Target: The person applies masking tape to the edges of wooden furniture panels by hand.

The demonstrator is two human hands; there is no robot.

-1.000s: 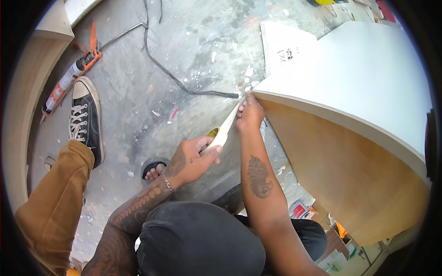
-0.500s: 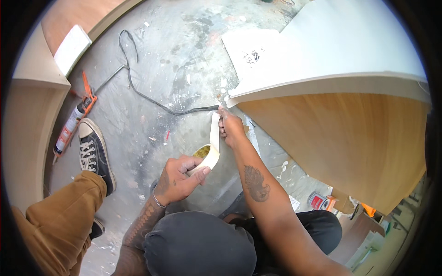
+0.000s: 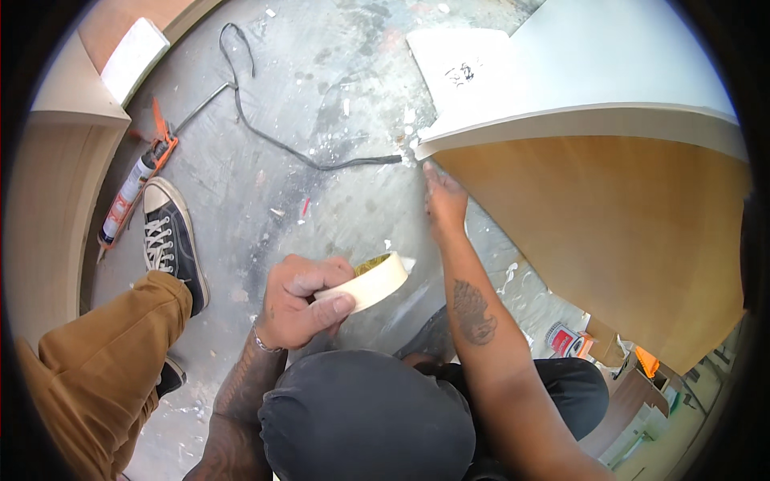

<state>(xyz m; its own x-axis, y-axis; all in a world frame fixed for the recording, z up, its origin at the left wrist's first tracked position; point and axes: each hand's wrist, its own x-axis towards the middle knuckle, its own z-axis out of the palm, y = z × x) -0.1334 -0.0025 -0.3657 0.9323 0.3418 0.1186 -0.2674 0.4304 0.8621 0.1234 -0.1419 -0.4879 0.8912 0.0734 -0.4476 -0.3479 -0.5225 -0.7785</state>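
Near the floor's [image 3: 249, 200] left edge I see a caulking gun [image 3: 127, 200]; my left hand [image 3: 297, 301] clamps a tape roll [image 3: 373, 287] above the floor; apart from it, my right hand [image 3: 446, 196] is beside the wooden panel's [image 3: 593, 216] corner, its grip unclear to me

- Your left hand [image 3: 298, 300] is pinching between thumb and curled fingers.
- Your right forearm [image 3: 499, 353] is slanting forward-left.
- Your right hand [image 3: 447, 202] is sitting farther out, fingers partly bent.
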